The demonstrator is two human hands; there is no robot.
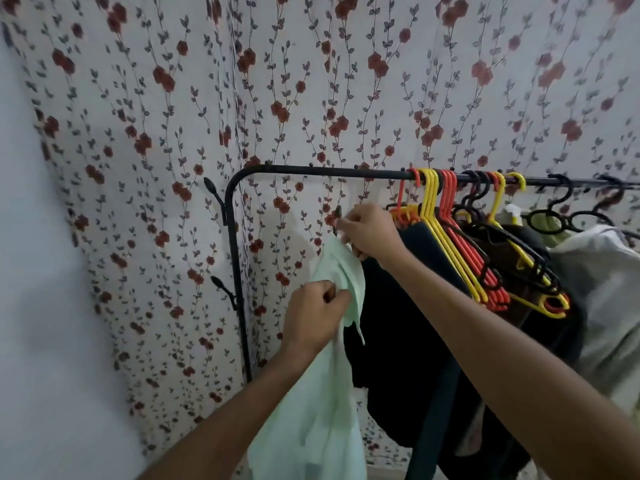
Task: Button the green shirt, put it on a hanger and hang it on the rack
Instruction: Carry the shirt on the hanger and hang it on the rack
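Fingers (327, 288) of the left hand (313, 317) are curled and they grip a fold of the green shirt (311, 410) at its front edge. On the head view I see the right hand (369, 233) higher up. Its fingers (346, 224) are bent and pinch the top of the same shirt. A small dark piece shows just above them; I cannot tell what it is.

The shirt hangs down from both hands, below the rail of the black rack (311, 170) and near its left post. It is just beside a black garment (398, 341) that hangs on the rack. I cannot tell if the buttons are closed.

Further right on the rail are many hangers (431, 195) close together, yellow, orange and black, and a pale garment (606, 271). Behind the rack hangs a flowered cloth (173, 133).
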